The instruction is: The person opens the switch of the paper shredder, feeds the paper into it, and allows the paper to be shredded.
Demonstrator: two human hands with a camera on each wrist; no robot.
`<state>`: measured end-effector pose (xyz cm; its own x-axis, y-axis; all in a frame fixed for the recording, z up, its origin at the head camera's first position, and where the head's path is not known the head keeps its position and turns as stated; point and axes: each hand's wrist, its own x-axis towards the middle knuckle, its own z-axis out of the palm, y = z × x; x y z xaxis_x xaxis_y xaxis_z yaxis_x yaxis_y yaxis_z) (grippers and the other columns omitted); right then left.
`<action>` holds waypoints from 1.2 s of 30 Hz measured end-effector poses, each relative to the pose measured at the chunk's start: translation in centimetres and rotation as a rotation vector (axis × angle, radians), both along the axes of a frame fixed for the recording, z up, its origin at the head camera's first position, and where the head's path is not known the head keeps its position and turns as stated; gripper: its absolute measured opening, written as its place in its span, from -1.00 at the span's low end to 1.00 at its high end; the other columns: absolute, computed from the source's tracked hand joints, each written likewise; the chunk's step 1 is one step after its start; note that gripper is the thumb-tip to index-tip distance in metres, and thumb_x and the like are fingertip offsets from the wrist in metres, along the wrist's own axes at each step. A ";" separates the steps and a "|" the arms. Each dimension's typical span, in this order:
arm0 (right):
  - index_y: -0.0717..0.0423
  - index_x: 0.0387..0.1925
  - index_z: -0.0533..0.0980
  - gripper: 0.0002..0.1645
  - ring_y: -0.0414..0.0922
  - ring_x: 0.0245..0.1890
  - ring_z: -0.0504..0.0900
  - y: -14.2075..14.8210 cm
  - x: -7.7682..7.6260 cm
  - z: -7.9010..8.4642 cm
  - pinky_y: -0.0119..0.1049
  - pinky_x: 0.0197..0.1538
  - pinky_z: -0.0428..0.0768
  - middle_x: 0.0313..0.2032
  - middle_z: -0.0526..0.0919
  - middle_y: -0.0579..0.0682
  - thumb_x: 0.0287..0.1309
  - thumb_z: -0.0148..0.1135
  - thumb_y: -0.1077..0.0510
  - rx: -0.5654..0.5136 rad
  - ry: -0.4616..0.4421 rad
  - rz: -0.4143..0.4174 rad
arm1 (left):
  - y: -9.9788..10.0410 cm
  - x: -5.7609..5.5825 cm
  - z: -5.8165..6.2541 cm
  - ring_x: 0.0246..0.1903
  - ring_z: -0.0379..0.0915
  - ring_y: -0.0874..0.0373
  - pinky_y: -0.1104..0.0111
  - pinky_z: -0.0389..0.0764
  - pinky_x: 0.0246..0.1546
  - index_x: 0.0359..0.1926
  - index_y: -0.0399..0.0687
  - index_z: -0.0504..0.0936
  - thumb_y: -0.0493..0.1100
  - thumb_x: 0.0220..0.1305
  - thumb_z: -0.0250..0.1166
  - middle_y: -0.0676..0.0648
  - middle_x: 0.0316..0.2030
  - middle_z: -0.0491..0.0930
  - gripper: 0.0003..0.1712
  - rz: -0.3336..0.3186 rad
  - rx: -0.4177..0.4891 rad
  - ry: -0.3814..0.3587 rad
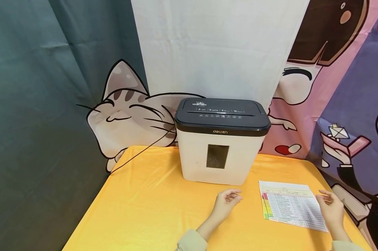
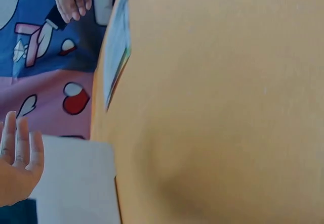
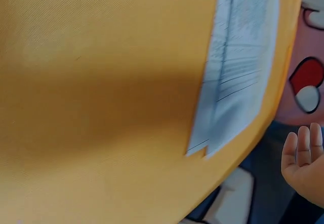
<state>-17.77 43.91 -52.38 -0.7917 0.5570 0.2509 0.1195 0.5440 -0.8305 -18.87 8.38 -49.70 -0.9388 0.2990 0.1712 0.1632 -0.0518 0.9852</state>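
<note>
A white paper shredder (image 1: 192, 153) with a dark top and a small window stands at the back of the table. In front of it my left hand (image 1: 224, 203) hovers with loosely bent fingers and nothing in them. To the right lies a stack of printed sheets (image 1: 290, 204) with a table of rows and a coloured strip on its left side. Over the right edge of those sheets is my right hand (image 1: 332, 211), fingers relaxed and holding nothing. In the right wrist view the sheets (image 3: 243, 57) overlap unevenly, with offset corners.
A yellow cloth (image 1: 145, 205) covers the table. A thin dark cord (image 1: 141, 150) runs from the shredder's left side toward the table's left edge. Behind stand a grey-green curtain (image 1: 35, 104) and a printed cartoon backdrop (image 1: 342, 87).
</note>
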 end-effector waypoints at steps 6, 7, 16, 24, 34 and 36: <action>0.41 -0.05 0.42 -0.63 -0.77 -0.58 0.15 1.8 0.4 -0.6 -0.70 -0.52 0.28 -0.64 0.23 -0.69 0.21 0.11 0.19 0.063 -0.154 -0.049 | 2.4 -0.3 -2.0 -0.30 0.61 -0.18 0.58 0.55 -0.29 -0.08 -0.36 0.60 -0.31 0.25 0.20 -0.38 -0.31 0.64 -0.75 0.004 0.046 -0.024; 0.40 -0.03 0.41 -0.62 -0.77 -0.59 0.14 1.9 0.4 -0.6 -0.70 -0.53 0.27 -0.64 0.24 -0.66 0.22 0.10 0.18 0.073 -0.177 -0.061 | 2.8 -0.3 -2.3 -0.31 0.62 -0.14 0.59 0.55 -0.28 -0.08 -0.36 0.60 -0.31 0.25 0.20 -0.37 -0.31 0.65 -0.75 0.002 0.043 -0.027; 0.56 0.19 0.12 -0.28 0.32 -0.06 0.42 3.0 -0.4 -1.3 0.05 -0.02 0.37 0.03 0.28 0.64 0.30 0.01 0.01 0.192 -0.445 0.020 | 5.9 -1.9 -4.4 -0.35 0.62 0.21 0.60 0.53 -0.40 0.06 -0.36 0.52 -0.27 0.29 0.19 -0.27 -0.22 0.66 -0.64 -0.119 -0.073 -0.103; 0.64 0.15 -0.05 0.22 0.63 0.10 -0.01 3.5 -1.0 -2.8 0.49 0.11 0.09 0.06 -0.02 0.72 0.08 0.12 -0.41 0.246 -0.821 0.120 | 7.6 -2.6 -6.3 -0.36 0.54 0.33 0.43 0.61 -0.36 0.07 -0.42 0.50 -0.37 0.21 0.20 -0.33 -0.13 0.61 -0.61 -0.131 0.021 -0.207; 0.69 0.00 0.10 -0.13 0.58 0.07 0.07 1.8 -1.5 -2.7 0.39 0.10 0.19 -0.03 0.07 0.71 0.11 0.18 -0.05 0.295 -0.867 0.065 | 8.5 -4.0 -5.1 -0.40 0.60 0.11 0.29 0.65 -0.41 -0.02 -0.22 0.61 -0.27 0.20 0.27 -0.08 -0.34 0.68 -0.70 -0.143 -0.195 -0.337; 0.69 0.02 0.08 -0.11 0.59 0.07 0.07 1.6 -1.6 -2.5 0.40 0.10 0.19 -0.03 0.07 0.70 0.08 0.22 -0.02 0.279 -0.857 0.055 | 8.5 -4.4 -4.8 -0.35 0.62 0.05 0.21 0.66 -0.37 -0.04 -0.19 0.62 -0.25 0.20 0.27 -0.07 -0.36 0.68 -0.72 -0.126 -0.220 -0.360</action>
<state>-19.37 45.50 -54.92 -0.7931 0.5198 -0.3174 0.6045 0.7357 -0.3056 -23.32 16.83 -54.48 -0.8809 0.4075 -0.2408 -0.1870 0.1677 0.9679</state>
